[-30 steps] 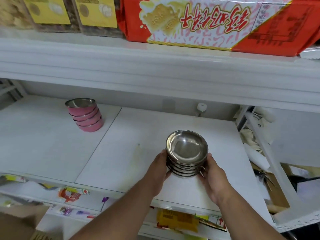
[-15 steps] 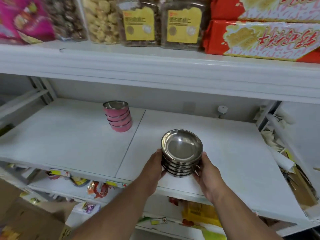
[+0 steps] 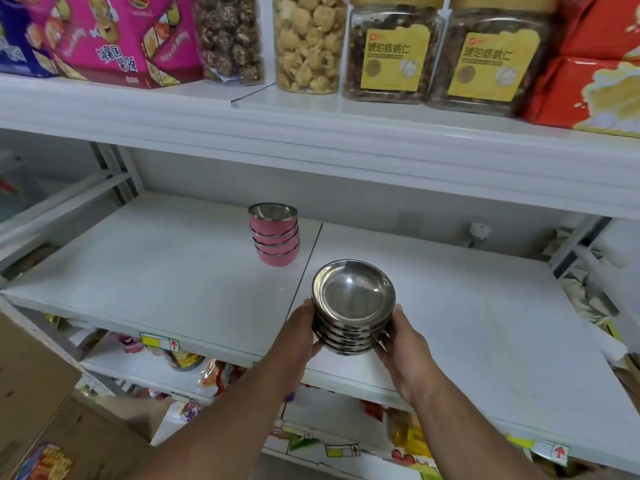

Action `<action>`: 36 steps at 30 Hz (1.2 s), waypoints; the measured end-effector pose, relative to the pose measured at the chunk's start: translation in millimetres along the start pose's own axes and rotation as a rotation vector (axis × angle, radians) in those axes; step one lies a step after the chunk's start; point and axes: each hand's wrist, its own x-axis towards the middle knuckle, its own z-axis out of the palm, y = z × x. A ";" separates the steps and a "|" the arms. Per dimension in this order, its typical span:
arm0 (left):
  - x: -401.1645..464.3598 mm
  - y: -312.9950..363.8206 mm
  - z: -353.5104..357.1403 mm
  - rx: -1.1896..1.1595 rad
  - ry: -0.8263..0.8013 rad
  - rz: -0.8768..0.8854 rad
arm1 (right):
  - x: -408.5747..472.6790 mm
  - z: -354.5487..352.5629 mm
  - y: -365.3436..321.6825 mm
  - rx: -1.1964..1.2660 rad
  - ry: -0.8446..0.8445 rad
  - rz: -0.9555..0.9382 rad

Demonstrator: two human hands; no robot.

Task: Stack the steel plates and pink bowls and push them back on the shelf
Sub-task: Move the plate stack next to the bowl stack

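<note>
The left hand (image 3: 300,336) and right hand (image 3: 403,344) clasp the plates (image 3: 353,306) from both sides, near the front of the shelf (image 3: 173,271); their fingertips are hidden behind the stack. The bowls (image 3: 275,233) stand stacked further back, well apart.

left hand (image 3: 300,336): bare | right hand (image 3: 403,344): bare | forearms: bare, sleeveless
</note>
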 end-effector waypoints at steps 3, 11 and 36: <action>6.2 4.6 -3.2 0.002 0.023 0.007 | 10.4 6.1 -4.1 0.000 -0.029 0.002; 25.8 14.4 -26.7 0.025 0.040 -0.013 | 33.9 32.6 -0.7 0.011 -0.039 0.036; 116.4 30.3 -84.9 0.070 -0.211 -0.071 | 86.4 87.7 12.3 0.067 0.142 -0.005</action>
